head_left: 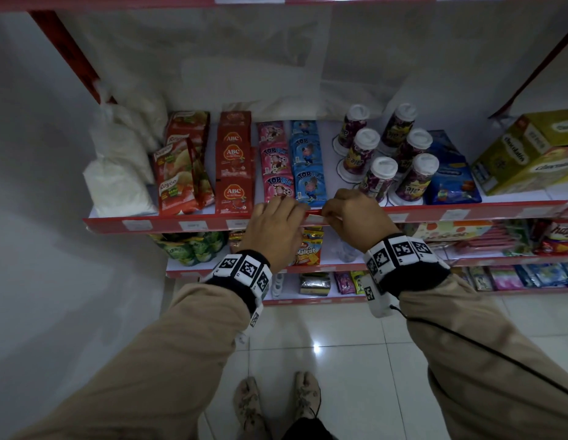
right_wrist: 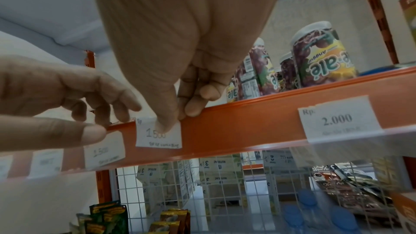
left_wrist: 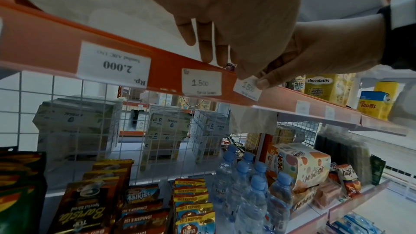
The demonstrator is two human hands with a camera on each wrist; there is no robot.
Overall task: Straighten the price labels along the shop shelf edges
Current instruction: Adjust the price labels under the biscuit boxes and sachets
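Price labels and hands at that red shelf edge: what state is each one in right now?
Handwritten 1.500 label: tilted, pinched by the right hand.
Second 1.500 label: seated in the strip, nearly level.
Printed 2.000 label: in the strip, untouched.
Right hand: fingers pinching the tilted label.
Left hand: fingers resting on the shelf edge, holding nothing.
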